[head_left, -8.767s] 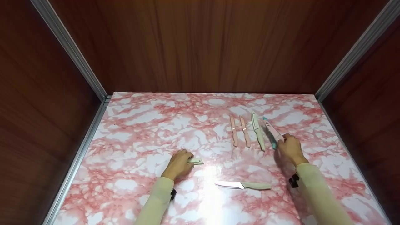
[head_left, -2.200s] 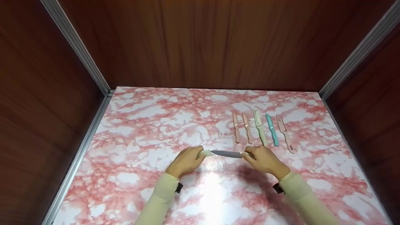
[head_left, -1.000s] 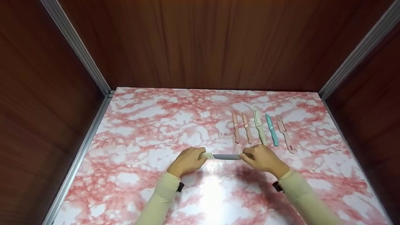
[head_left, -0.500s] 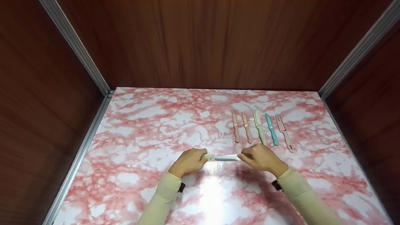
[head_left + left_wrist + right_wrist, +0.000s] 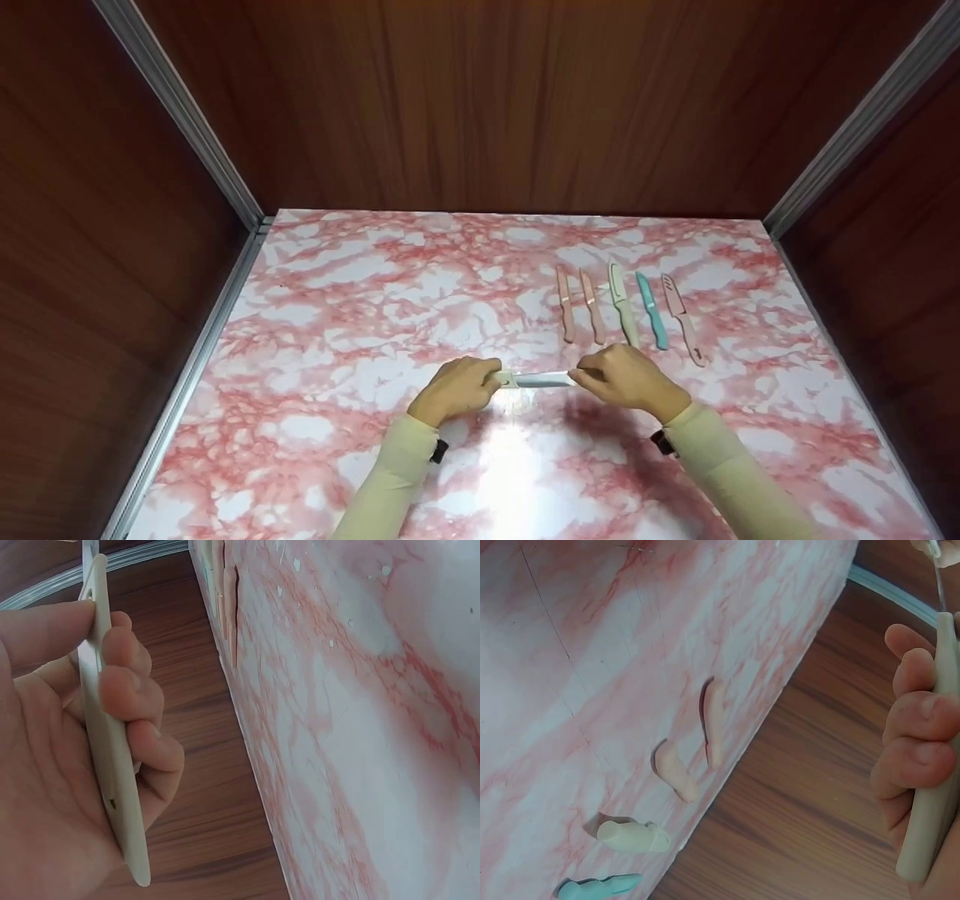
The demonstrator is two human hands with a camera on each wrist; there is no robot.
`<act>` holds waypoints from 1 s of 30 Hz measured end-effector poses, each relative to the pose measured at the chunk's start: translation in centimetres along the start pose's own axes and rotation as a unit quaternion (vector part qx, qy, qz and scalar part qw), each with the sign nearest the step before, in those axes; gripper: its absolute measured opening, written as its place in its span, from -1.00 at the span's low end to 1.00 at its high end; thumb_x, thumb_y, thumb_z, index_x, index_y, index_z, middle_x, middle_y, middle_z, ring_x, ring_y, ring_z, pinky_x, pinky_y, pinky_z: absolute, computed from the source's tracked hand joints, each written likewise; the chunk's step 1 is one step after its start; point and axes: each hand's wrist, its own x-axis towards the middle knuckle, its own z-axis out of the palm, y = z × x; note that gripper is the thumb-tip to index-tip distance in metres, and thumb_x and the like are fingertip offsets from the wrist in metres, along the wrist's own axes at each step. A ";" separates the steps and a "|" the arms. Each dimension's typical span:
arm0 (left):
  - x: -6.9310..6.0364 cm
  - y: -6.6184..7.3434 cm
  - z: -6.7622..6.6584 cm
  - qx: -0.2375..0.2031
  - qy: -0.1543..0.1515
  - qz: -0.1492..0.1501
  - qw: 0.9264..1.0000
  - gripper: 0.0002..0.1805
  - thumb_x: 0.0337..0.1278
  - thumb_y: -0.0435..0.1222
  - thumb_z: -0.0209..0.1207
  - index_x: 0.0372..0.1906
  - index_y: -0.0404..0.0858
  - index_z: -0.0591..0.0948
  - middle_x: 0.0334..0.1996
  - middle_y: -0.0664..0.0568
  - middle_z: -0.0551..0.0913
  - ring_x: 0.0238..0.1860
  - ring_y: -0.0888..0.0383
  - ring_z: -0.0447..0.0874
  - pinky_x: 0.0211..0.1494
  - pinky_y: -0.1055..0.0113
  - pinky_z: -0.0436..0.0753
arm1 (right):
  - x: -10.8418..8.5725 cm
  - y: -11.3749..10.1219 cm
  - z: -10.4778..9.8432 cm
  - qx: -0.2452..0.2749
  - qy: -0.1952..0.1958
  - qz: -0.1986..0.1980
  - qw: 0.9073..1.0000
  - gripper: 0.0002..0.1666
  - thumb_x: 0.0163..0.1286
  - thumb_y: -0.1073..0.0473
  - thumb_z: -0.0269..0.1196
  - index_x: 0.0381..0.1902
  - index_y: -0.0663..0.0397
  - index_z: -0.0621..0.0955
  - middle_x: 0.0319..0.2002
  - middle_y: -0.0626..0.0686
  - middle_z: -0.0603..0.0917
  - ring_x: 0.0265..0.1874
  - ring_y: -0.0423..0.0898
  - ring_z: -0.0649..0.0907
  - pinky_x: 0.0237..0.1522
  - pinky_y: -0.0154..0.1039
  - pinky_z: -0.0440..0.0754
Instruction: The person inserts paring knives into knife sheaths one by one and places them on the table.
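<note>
My left hand point(image 5: 454, 390) grips a pale green blade sheath point(image 5: 112, 750), thumb on one face and fingers curled round the other. Its slotted end points right. My right hand point(image 5: 630, 382) is wrapped round the pale green handle point(image 5: 926, 825) of a kitchen knife. The bare steel blade point(image 5: 540, 380) spans the gap between the hands, its tip hidden at the sheath's mouth. Both are held level above the table, just nearer than the row of knives.
Behind the right hand lie two small pink knives point(image 5: 565, 304), a pale green knife point(image 5: 622, 300), a turquoise knife point(image 5: 652, 309) and a pinkish-beige knife point(image 5: 682, 319), side by side. Dark wood panels point(image 5: 480, 112) enclose the marbled table point(image 5: 337, 322) at back and sides.
The pinkish-beige knife was set down at the row's right end. My right hand took the pale green knife from the table; its tip moved into the sheath, and less blade shows.
</note>
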 end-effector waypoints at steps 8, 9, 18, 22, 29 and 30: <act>0.1 0.1 0.2 0.005 0.011 0.007 1.000 -0.81 0.27 -0.24 -0.01 -0.49 -0.07 0.37 -0.67 0.21 0.23 -0.66 0.26 0.12 -0.56 0.39 0.20 | 0.2 -0.1 0.0 0.004 0.011 -0.007 1.000 -0.60 0.31 0.15 0.20 -0.72 -0.17 0.40 -0.75 -0.30 0.18 -0.76 -0.39 0.16 -0.69 -0.42 0.19; 0.1 0.1 0.2 0.005 0.011 0.007 1.000 -0.81 0.27 -0.23 -0.01 -0.49 -0.07 0.37 -0.67 0.21 0.23 -0.65 0.26 0.12 -0.56 0.39 0.20 | 0.2 -0.1 0.0 0.004 0.011 -0.007 1.000 -0.60 0.31 0.15 0.21 -0.72 -0.17 0.40 -0.75 -0.30 0.18 -0.76 -0.39 0.16 -0.69 -0.42 0.19; 0.2 0.2 0.4 0.008 -0.001 0.001 1.000 -0.81 0.30 -0.22 -0.05 -0.47 -0.06 0.37 -0.66 0.20 0.24 -0.65 0.26 0.12 -0.55 0.38 0.19 | 0.3 0.0 0.2 0.007 0.011 -0.012 1.000 -0.57 0.32 0.15 0.20 -0.73 -0.18 0.36 -0.74 -0.31 0.15 -0.76 -0.38 0.16 -0.68 -0.40 0.19; 0.1 0.3 0.4 0.004 -0.002 0.002 1.000 -0.81 0.31 -0.22 -0.05 -0.47 -0.07 0.36 -0.66 0.19 0.23 -0.65 0.26 0.12 -0.55 0.38 0.19 | 0.3 -0.1 0.2 0.005 0.007 -0.011 1.000 -0.57 0.33 0.13 0.19 -0.73 -0.18 0.36 -0.74 -0.31 0.14 -0.76 -0.37 0.16 -0.68 -0.39 0.20; 0.3 0.6 0.6 0.000 0.002 0.000 1.000 -0.81 0.27 -0.23 -0.04 -0.49 -0.07 0.35 -0.67 0.20 0.22 -0.66 0.27 0.12 -0.56 0.39 0.20 | 0.5 -0.3 0.3 -0.001 0.006 -0.007 1.000 -0.57 0.34 0.09 0.20 -0.73 -0.18 0.37 -0.75 -0.32 0.16 -0.76 -0.38 0.17 -0.68 -0.40 0.21; 0.4 0.6 0.6 -0.003 0.001 -0.001 1.000 -0.81 0.27 -0.23 -0.04 -0.49 -0.07 0.35 -0.67 0.20 0.22 -0.66 0.27 0.12 -0.56 0.39 0.20 | 0.5 -0.3 0.4 -0.003 0.008 -0.008 1.000 -0.56 0.34 0.08 0.20 -0.74 -0.18 0.38 -0.75 -0.31 0.16 -0.76 -0.38 0.17 -0.68 -0.40 0.21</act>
